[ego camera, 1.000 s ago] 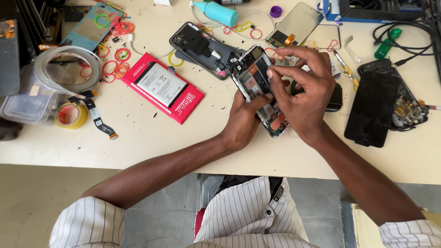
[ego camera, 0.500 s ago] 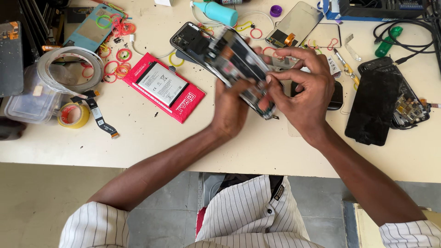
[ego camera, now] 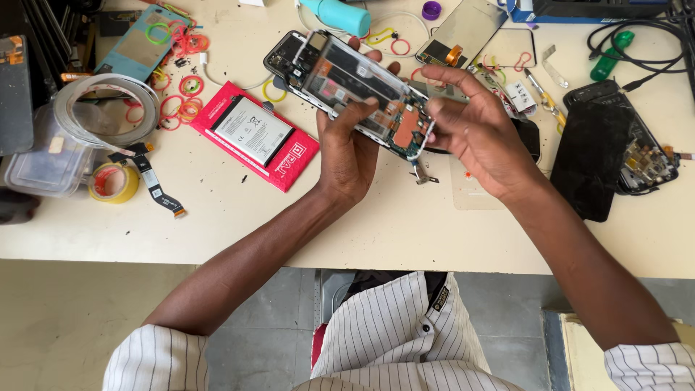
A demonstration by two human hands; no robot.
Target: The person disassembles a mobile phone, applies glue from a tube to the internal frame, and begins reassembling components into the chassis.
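My left hand [ego camera: 349, 145] grips an opened phone frame [ego camera: 362, 90] from below, holding it flat above the table with its circuit boards and copper patch facing up. My right hand [ego camera: 474, 130] sits at the frame's right end, fingers pinched close to the board near the copper patch. A small metal bracket [ego camera: 422, 174] lies on the table just under the frame. Another opened phone body [ego camera: 284, 56] lies behind the held frame, partly hidden by it.
A red pouch with a white battery [ego camera: 253, 134] lies to the left. Rolls of tape [ego camera: 112, 181], coloured rubber bands [ego camera: 184, 94], a flex cable [ego camera: 156, 188], a teal tool [ego camera: 337, 13], black screens [ego camera: 590, 156] and cables [ego camera: 637, 32] crowd the cream table [ego camera: 289, 232].
The phone frame has been turned from nearly upright to lying flat and shifted left. My right hand has come off its side and now pinches at the right end.
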